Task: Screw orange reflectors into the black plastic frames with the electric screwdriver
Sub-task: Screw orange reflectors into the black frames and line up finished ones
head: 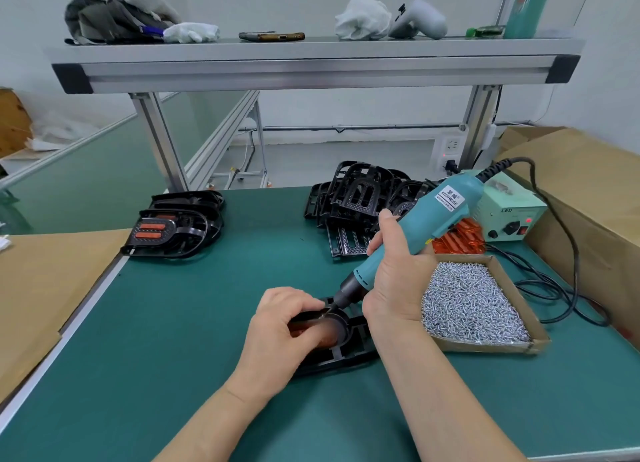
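Teal screwdriver (pixel 415 233), black frame (pixel 346 354), orange reflector (pixel 311 330), green mat (pixel 207 323)

The green-matted workbench (pixel 173 323) carries one black plastic frame (pixel 349 354) near its middle, toward six o'clock. A stack of black frames fitted with orange reflectors (pixel 173 226) lies at ten o'clock. A heap of bare black frames (pixel 356 198) lies at one, a pale green power box (pixel 509 215) at two, and a cardboard tray of silver screws (pixel 485 348) at three.

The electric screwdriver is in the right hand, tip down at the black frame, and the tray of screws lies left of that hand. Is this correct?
Only the side is wrong: the head view shows the tray of screws lying right of the right hand, close beside it. That hand does hold the electric screwdriver, tip down at the black frame.
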`<state>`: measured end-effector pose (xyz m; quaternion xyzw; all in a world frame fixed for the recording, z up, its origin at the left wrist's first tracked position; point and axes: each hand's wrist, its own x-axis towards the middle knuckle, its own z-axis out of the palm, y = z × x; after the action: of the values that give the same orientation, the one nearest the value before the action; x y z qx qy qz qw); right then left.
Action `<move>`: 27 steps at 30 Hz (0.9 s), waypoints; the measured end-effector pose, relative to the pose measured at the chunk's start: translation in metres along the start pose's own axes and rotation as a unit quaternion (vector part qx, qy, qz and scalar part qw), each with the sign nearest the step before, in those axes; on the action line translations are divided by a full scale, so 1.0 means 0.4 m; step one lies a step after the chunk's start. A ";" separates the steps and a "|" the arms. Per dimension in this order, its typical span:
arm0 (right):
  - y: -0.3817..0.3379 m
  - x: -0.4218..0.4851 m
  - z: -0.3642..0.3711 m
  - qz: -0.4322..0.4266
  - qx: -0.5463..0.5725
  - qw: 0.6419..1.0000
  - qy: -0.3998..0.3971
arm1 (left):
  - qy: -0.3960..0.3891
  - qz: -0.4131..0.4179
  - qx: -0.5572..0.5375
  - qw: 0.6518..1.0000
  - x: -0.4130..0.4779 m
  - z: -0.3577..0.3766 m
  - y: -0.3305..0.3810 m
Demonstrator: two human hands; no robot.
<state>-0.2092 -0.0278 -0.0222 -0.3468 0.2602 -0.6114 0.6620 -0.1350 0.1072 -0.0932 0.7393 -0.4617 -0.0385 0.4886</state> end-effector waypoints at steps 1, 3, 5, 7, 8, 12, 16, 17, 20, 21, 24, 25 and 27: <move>0.001 0.003 -0.001 -0.001 -0.002 1.000 -0.002 | -0.020 -0.010 0.013 1.000 -0.003 -0.006 -0.006; 0.003 0.009 -0.004 -0.009 -0.011 1.000 -0.012 | -0.060 -0.031 0.033 0.997 -0.018 -0.016 -0.023; 0.005 0.013 -0.007 -0.021 -0.023 0.999 -0.026 | -0.096 -0.036 0.054 0.993 -0.036 -0.021 -0.043; 0.011 0.014 -0.008 -0.031 -0.039 0.998 -0.039 | -0.108 -0.032 0.065 0.992 -0.049 -0.021 -0.057; 0.015 0.013 -0.008 -0.038 -0.049 0.997 -0.048 | -0.104 -0.030 0.062 0.992 -0.051 -0.020 -0.060; 0.026 -0.001 -0.005 -0.054 -0.093 0.991 -0.078 | -0.086 -0.023 0.039 0.995 -0.052 -0.018 -0.072; 0.031 -0.011 0.000 -0.060 -0.112 0.987 -0.099 | -0.085 -0.006 0.054 0.995 -0.051 -0.013 -0.082; 0.032 -0.012 0.000 -0.062 -0.120 0.986 -0.100 | -0.087 -0.005 0.058 0.995 -0.051 -0.012 -0.084; 0.038 -0.013 -0.002 -0.068 -0.143 0.983 -0.099 | -0.090 -0.009 0.058 0.994 -0.050 -0.010 -0.086; 0.040 -0.014 -0.003 -0.067 -0.149 0.981 -0.100 | -0.090 -0.010 0.056 0.994 -0.050 -0.010 -0.086; 0.046 -0.015 -0.004 -0.067 -0.155 0.980 -0.105 | -0.090 -0.008 0.054 0.994 -0.050 -0.009 -0.087; 0.048 -0.015 -0.003 -0.066 -0.156 0.980 -0.107 | -0.089 -0.008 0.053 0.995 -0.050 -0.009 -0.088; 0.051 -0.014 0.000 -0.062 -0.156 0.980 -0.106 | -0.087 -0.008 0.047 0.995 -0.049 -0.009 -0.089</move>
<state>-0.1970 -0.0221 -0.0382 -0.5242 0.2587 -0.5627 0.5846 -0.1211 0.1272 -0.1261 0.7593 -0.4978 -0.0851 0.4104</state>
